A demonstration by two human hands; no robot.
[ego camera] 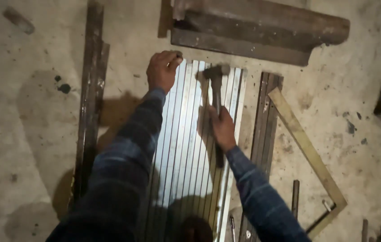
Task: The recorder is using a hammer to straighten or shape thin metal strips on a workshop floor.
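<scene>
Two hands work over a row of pale metal strips [186, 148] lying side by side on the concrete floor [29, 134]. The left hand [162, 69] is curled at the strips' far end, seemingly gripping one. The right hand [222, 127] is wrapped tight around a hammer [216, 85], its head over the far ends.

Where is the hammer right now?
In the head view, the dark metal hammer is near centre, gripped in the right hand, its head over the far end of the shiny metal strips on the concrete floor.
</scene>
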